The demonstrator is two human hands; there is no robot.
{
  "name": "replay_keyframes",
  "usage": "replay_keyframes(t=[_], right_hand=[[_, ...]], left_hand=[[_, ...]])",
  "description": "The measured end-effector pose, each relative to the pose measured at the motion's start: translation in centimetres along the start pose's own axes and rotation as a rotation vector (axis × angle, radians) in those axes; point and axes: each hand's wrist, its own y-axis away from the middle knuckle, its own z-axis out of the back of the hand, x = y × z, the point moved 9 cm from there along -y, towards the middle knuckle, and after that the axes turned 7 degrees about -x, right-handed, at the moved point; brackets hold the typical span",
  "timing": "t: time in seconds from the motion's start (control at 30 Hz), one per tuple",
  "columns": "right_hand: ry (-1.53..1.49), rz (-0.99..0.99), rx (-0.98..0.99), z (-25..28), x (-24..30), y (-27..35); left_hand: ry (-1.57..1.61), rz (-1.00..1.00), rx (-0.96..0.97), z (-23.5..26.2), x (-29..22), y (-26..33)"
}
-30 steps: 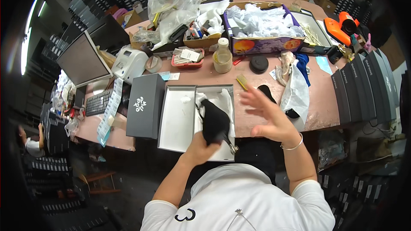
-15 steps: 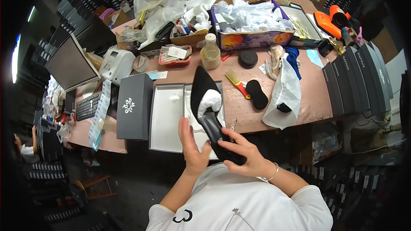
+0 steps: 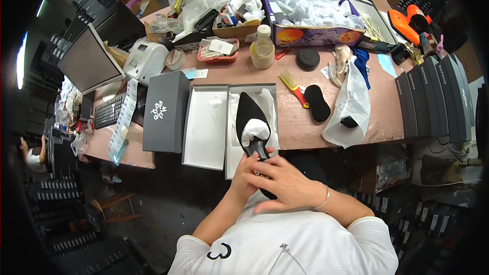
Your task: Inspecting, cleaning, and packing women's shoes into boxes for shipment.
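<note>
A black pointed slingback-like shoe (image 3: 248,114), stuffed at the toe with white paper (image 3: 255,131), is held toe away from me over the near edge of an open box. My left hand (image 3: 243,179) is closed around its middle from the left, fingertips showing at the right side. Across the shoe's rear lies my right hand (image 3: 290,183), fingers stretched out and thumb apart, touching the shoe and the left hand. A small light-coloured chain ornament (image 3: 261,174) shows between the fingers. The heel end is mostly hidden beneath the right hand.
The open grey shoebox (image 3: 205,145) has white tissue inside; its dark grey closed neighbour (image 3: 165,114) stands left. Rightward lie a yellow-red brush (image 3: 294,88), a black pad (image 3: 317,103) and a white bag (image 3: 349,107). A bottle (image 3: 262,48) and a purple carton (image 3: 316,35) stand behind.
My left hand has gone from flat beside the shoe to closed around it. My right hand has shifted over the rear with fingers spread. The whole view has moved slightly.
</note>
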Motion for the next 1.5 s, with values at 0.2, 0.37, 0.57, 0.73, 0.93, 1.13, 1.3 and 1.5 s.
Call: replay_keyframes(t=[0.2, 0.37, 0.57, 0.73, 0.93, 1.13, 1.3, 1.5], right_hand=[[-0.036, -0.360, 0.115, 0.9, -4.3, 2.5], [-0.137, -0.555, 0.073, 0.0, -7.9, 5.0], [-0.466, -0.657, -0.241, 4.6, -11.3, 11.6], [-1.278, -0.657, -0.453, 4.0, -10.7, 11.8], [-0.319, -0.610, -0.256, 5.8, -10.2, 10.0], [-0.428, -0.346, -0.394, 5.2, -7.9, 6.7], [-1.034, -0.622, -0.625, 3.1, -10.9, 9.1], [-1.146, -0.682, -0.681, 3.4, -13.6, 11.1]], left_hand=[[-0.007, -0.194, -0.122, -0.6, -1.3, -1.6], [0.015, -0.259, -0.110, -2.9, -0.3, -2.3], [-0.908, -0.548, -0.002, -4.3, -9.4, -2.3], [-1.684, -0.746, -0.055, -3.8, -12.7, -8.9], [-0.880, -0.351, 0.223, -8.3, -5.8, -5.7], [-0.288, -0.410, 0.108, -8.9, -3.6, -3.0], [-0.343, -0.474, 0.258, -10.4, -5.1, -1.1], [-0.306, -0.431, 0.310, -10.6, -5.2, -0.8]])
